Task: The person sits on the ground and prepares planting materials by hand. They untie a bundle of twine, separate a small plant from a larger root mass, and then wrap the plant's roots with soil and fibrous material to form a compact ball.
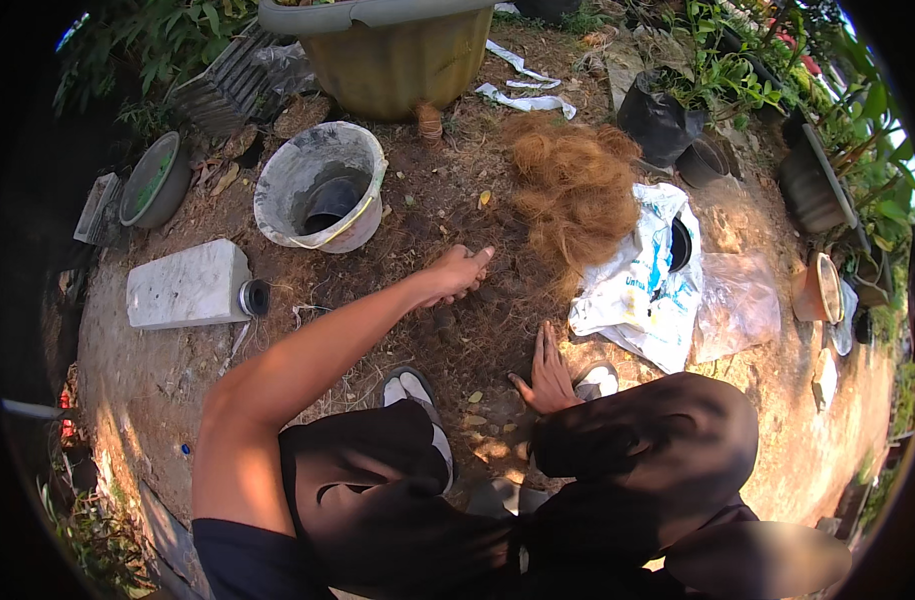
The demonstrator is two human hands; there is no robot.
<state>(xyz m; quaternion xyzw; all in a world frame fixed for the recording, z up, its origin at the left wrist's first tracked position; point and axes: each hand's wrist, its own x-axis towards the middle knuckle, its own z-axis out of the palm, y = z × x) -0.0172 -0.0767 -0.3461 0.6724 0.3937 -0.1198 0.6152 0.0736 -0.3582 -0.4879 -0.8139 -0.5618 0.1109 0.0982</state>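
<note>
My left hand (457, 274) reaches out over the soil with its fingers curled; whether anything is between them I cannot tell. Beneath it lies dark ground (495, 300) strewn with loose brown fibres. My right hand (550, 375) is low beside my right foot, fingers extended and apart, holding nothing. Ahead of that hand is a heap of coarse brown coconut-like fibre (574, 195). A white plastic sack (615, 300) bearing blue writing lies just right of the heap, with a black round pot (680, 245) showing at it.
A grey-stained bucket (277, 187) holds a black pot (333, 201). Left of my arm lies a white block (187, 285) with a black roll (255, 298) at its end. A large planter (397, 67) stands ahead. Clear plastic (735, 300) and potted plants line the right.
</note>
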